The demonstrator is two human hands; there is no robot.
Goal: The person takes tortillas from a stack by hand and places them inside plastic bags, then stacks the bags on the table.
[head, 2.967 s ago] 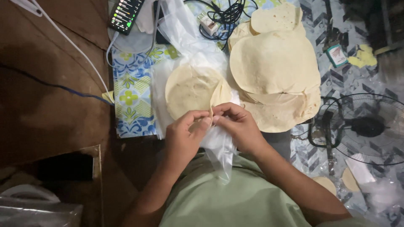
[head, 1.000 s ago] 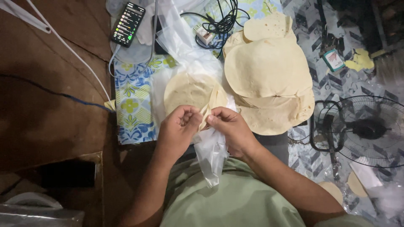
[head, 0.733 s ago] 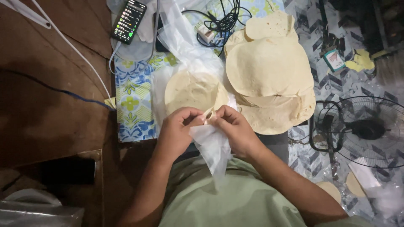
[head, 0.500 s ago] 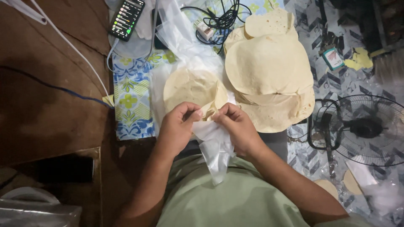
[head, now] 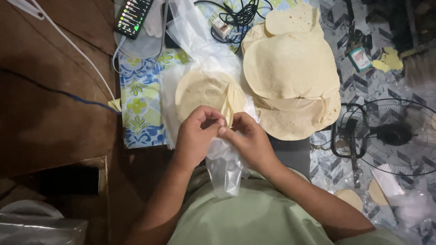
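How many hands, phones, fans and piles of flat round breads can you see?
Hands: 2, the left hand and right hand, both pinching a clear plastic bag
Phones: 1, the phone
Fans: 1, the fan
Bread piles: 2, the small stack and big pile
Total: 6

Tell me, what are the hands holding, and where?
Both hands, left hand and right hand, pinch the top opening of a clear plastic bag, which hangs down below them, right at the edge of a flatbread.
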